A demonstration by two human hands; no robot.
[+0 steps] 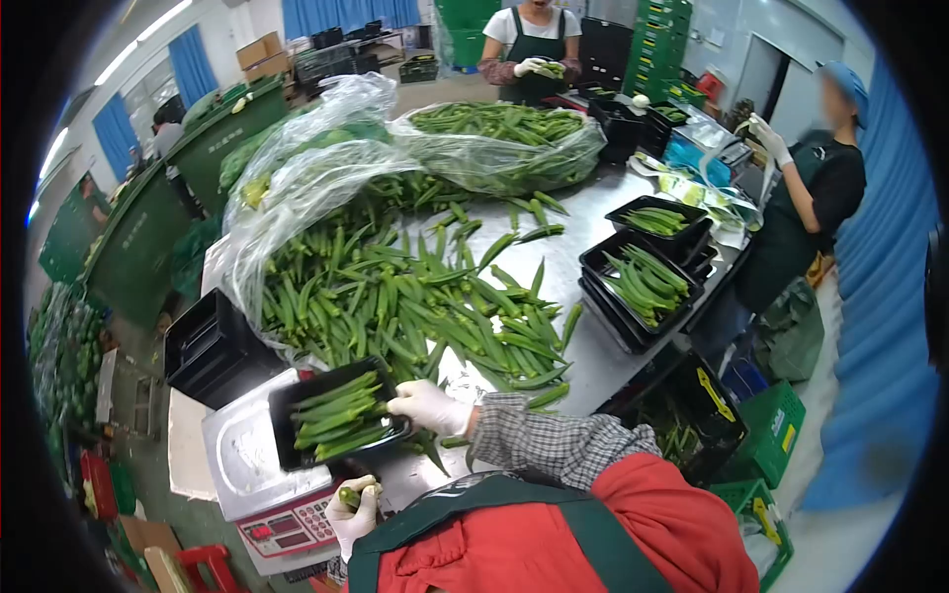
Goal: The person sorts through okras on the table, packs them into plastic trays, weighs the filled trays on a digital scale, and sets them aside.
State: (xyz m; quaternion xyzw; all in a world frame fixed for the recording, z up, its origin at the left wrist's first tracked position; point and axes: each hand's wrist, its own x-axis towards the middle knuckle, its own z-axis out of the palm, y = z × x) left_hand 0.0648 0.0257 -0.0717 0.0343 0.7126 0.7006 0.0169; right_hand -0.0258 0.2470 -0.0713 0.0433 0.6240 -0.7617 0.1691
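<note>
My right hand (432,408), in a white glove, grips the right edge of a black plastic tray (284,427). Okra pods (339,415) lie side by side in that tray, which is over the silver platform of a weighing scale (242,450). Closer to my body, my gloved left hand (354,516) is closed around okra (348,496), beside the scale's red keypad panel. A large heap of loose okra (366,296) spreads over the metal table just beyond the tray.
Clear plastic bags (514,163) of okra stand behind the heap. Filled black trays (647,282) are stacked at the right, and empty-looking black trays (213,346) at the left. Two co-workers (534,59) stand across and to the right. Green crates (769,435) sit low at right.
</note>
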